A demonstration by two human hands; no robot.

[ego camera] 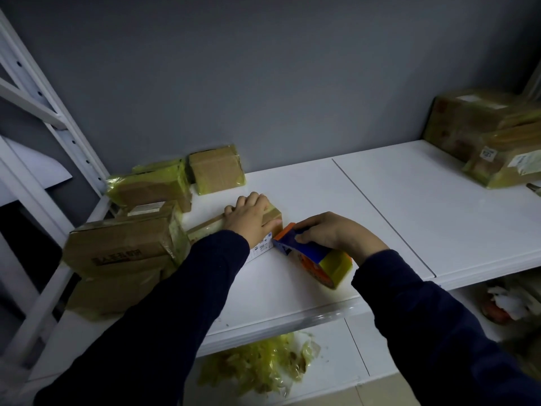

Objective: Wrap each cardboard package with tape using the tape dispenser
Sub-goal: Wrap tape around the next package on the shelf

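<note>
A small flat cardboard package (274, 214) with a white label lies on the white shelf (380, 206). My left hand (251, 217) presses flat on top of it, fingers spread. My right hand (333, 233) grips a blue and orange tape dispenser (307, 249) loaded with a yellowish tape roll (335, 266). The dispenser's orange front edge touches the package's near right corner. Much of the package is hidden under my left hand and sleeve.
Several taped cardboard packages (128, 241) are piled at the left, two more (215, 169) against the grey wall. Larger taped boxes (480, 133) sit at the far right. Crumpled yellow tape waste (257, 364) lies on the lower shelf. A white rack upright (58, 124) rises at the left.
</note>
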